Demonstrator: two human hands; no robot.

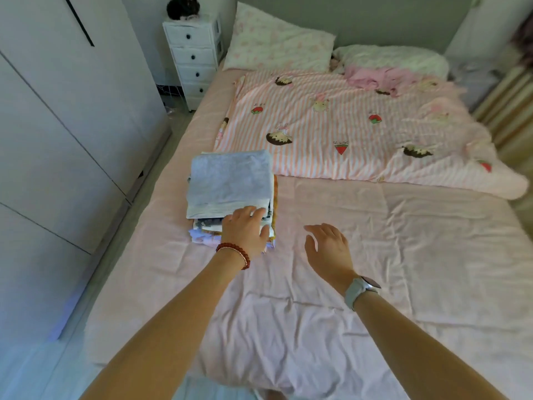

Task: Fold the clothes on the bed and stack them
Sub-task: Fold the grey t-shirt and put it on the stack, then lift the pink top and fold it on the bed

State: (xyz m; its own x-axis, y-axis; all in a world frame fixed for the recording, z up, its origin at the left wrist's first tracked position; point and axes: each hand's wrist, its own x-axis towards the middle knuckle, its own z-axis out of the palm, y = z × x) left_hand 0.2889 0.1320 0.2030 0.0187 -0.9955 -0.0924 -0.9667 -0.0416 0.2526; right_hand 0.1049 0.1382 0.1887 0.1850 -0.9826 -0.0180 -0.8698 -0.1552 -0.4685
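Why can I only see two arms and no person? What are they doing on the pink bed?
The camera sits on the person's head and looks down, so you see only their own arms reaching forward. There is just this one picture. The left hand, with a red bead bracelet on its wrist, rests flat against the near end of a stack of folded clothes, with a grey piece on top. The right hand, with a watch on its wrist, hangs open over the pink sheet and holds nothing. Farther back lie a striped blanket with little cartoon pictures and a pillow.
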